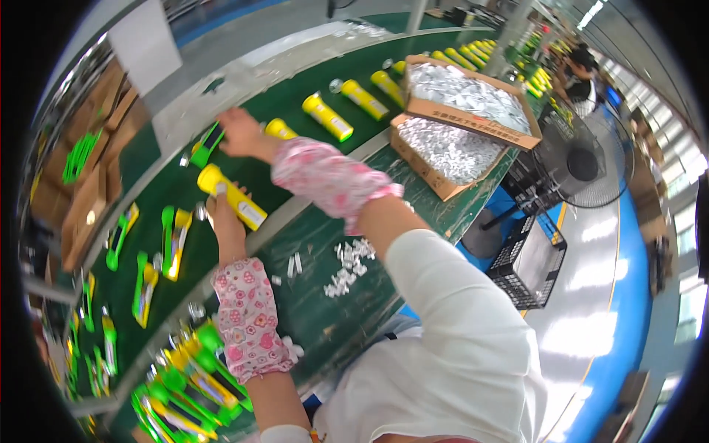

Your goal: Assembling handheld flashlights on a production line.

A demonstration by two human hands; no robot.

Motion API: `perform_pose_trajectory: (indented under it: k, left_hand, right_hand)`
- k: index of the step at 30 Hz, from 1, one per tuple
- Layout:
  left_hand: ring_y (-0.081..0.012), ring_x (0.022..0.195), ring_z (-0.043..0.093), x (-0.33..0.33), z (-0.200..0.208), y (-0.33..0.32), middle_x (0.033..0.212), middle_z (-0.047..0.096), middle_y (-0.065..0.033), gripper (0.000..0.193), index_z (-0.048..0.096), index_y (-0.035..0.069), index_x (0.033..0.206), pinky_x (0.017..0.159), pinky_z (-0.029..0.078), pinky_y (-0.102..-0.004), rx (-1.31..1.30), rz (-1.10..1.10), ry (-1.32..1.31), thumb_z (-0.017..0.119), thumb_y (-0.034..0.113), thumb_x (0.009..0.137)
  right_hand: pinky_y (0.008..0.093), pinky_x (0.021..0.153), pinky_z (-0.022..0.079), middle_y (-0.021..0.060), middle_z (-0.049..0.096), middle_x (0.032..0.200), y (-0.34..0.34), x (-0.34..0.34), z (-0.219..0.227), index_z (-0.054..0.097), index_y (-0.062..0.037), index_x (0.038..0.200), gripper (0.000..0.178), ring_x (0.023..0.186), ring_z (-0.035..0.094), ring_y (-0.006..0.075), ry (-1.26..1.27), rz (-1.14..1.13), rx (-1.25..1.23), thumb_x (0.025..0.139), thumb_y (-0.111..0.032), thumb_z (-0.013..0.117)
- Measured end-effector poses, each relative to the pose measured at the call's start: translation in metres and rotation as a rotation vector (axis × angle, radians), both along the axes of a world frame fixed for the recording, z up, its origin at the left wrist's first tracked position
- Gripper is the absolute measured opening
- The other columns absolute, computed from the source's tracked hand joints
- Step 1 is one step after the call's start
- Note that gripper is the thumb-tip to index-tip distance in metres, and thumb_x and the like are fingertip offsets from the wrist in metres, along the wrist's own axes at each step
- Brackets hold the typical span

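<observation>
My left hand (pixel 224 219) is wrapped round the lower side of a yellow tube with a pale label (pixel 235 198), tilted above the green conveyor belt (pixel 244 170). Farther out, the fingers of my right hand (pixel 242 134) are bent over a bright green part with a dark panel (pixel 209 145); the fingertips are partly hidden. Close to my right wrist lies another yellow tube (pixel 280 129) on the belt. More labelled yellow tubes (pixel 327 118) follow in a row to the right. Both forearms wear pink patterned sleeves.
Two cardboard boxes (pixel 473 111) of small whitish pieces stand stacked at right. Loose white pieces (pixel 349 266) lie on the green bench. Yellow-green assemblies (pixel 188 384) pile up at lower left. A fan (pixel 582 164) and black crate (pixel 528 262) stand right; a person (pixel 580 81) sits beyond.
</observation>
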State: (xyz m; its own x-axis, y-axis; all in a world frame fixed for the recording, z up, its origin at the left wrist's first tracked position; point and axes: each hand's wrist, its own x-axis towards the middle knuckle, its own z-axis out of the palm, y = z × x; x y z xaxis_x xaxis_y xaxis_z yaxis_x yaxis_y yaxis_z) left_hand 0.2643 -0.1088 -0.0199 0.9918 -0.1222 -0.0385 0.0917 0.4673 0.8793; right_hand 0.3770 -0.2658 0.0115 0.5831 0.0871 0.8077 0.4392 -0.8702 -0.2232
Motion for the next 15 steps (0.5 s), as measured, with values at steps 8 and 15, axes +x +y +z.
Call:
perform_pose_trajectory:
  k: [8,15]
  left_hand:
    - [-0.0319,0.058,0.065,0.060,-0.064,-0.027,0.068,0.064,-0.0219,0.019,0.059,-0.012,0.081,0.054,0.050,-0.0411,0.897,0.309,-0.463,0.061,0.004,0.072]
    - [-0.0423,0.110,0.042,0.040,-0.033,-0.016,0.111,0.048,-0.0247,0.049,0.047,-0.007,0.109,0.098,0.033,-0.0486,1.030,0.523,-0.380,0.070,0.012,0.070]
  right_hand:
    - [0.0665,0.102,0.024,0.0065,0.056,0.127,-0.010,0.127,-0.044,0.053,-0.0203,0.128,0.051,0.128,0.043,0.0283,0.493,-0.152,-0.599,0.078,-0.015,0.065]
    - [0.0502,0.094,0.046,0.0140,0.063,0.113,-0.013,0.113,0.009,0.059,-0.0158,0.117,0.046,0.111,0.059,0.0332,0.755,0.088,-0.606,0.072,-0.013,0.071]
